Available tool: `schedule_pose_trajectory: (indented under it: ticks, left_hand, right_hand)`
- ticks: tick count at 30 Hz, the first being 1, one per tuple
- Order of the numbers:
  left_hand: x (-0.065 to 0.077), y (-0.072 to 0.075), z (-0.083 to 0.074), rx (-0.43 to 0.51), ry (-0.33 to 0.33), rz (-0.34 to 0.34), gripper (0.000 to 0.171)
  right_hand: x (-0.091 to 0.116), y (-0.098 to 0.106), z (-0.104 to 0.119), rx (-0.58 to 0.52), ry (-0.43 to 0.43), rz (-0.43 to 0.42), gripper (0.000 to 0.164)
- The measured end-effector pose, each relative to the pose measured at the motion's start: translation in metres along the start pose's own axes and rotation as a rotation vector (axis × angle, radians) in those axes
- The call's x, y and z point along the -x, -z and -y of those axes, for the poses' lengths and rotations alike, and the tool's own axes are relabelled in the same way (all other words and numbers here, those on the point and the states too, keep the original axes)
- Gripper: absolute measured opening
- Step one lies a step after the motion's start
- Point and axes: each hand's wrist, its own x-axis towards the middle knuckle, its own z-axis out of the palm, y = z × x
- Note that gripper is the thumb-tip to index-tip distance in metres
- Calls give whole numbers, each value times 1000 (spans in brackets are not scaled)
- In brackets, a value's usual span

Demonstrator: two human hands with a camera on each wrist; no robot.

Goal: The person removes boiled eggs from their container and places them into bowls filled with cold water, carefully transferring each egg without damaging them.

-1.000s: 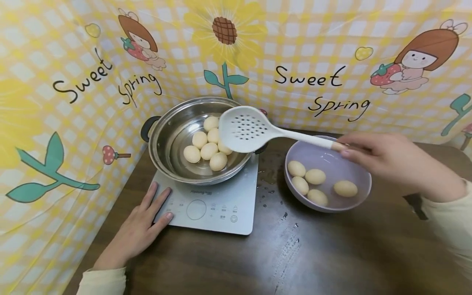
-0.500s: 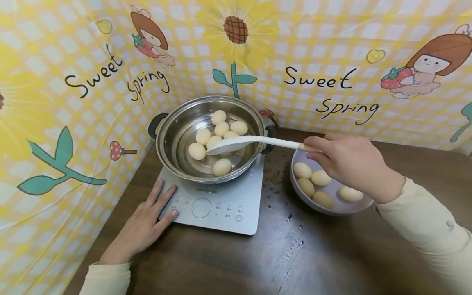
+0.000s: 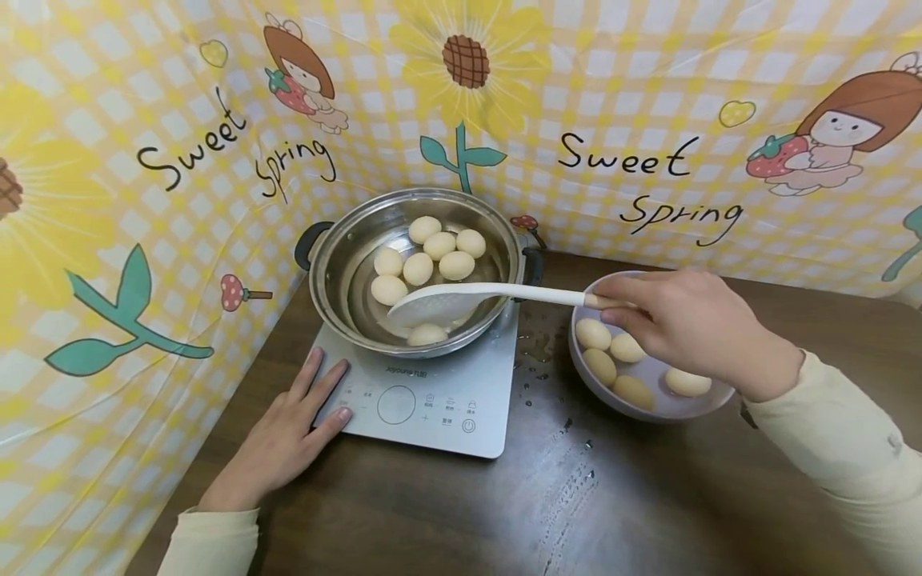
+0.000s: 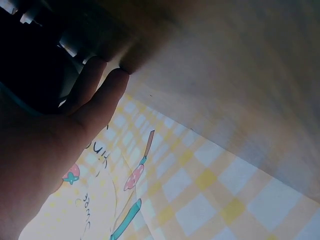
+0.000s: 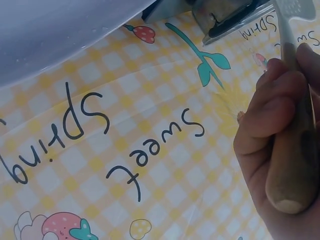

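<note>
My right hand (image 3: 691, 320) grips the wooden handle of a white slotted spoon (image 3: 442, 304). The spoon's head dips into a steel pot (image 3: 330, 264), between one egg (image 3: 427, 334) near the front rim and several other pale eggs (image 3: 418, 269) behind. In the right wrist view, curled fingers wrap the handle (image 5: 292, 170). My left hand (image 3: 284, 432) rests with fairly straight fingers at the left edge of a white induction cooker (image 3: 439, 440) under the pot. The left wrist view shows part of this hand (image 4: 55, 135), dark.
To the right of the cooker stands a lilac bowl (image 3: 657, 384) with several eggs (image 3: 593, 334), partly hidden by my right hand. Water drops (image 3: 565, 480) wet the brown table (image 3: 461, 512). A yellow checked cloth (image 3: 619, 88) hangs behind and along the left.
The slotted spoon has come down from above the pot into it, and its head has turned edge-on and moved toward the front. Eggs in the pot have shifted; the left hand stays put.
</note>
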Motion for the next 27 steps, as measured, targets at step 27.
schedule_pose_trajectory:
  ticks: [27]
  left_hand:
    - [1, 0, 1, 2, -3, -12, 65]
  right_hand:
    - [-26, 13, 10, -140, -66, 311, 12]
